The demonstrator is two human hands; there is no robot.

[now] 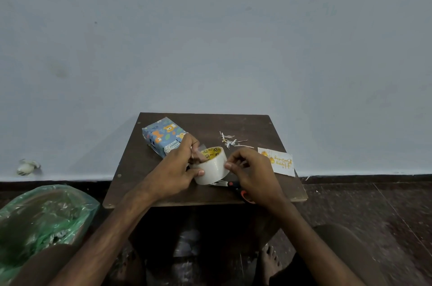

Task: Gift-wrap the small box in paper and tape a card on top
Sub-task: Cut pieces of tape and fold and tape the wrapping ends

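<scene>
Tape comes first: your left grip (pixel 182 166) curls round the wide roll of clear packing tape (pixel 211 168), fingers through its yellow core, while your right grip (pixel 251 168) pinches at the outer wrap. Film that thin will likely cling and curl, so lift it by the edge. The small box in blue animal-print paper (pixel 163 137) lies wrapped on the dark wooden desk (pixel 245 126), just behind your left knuckles; the light, bendy white card (pixel 281 163) sits near the right edge.

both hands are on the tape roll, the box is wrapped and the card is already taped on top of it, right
Not quite: the card lies loose on the table, right of the wrapped box and apart from it, as the head view shows. The left hand and right hand are both on the tape roll.
</scene>
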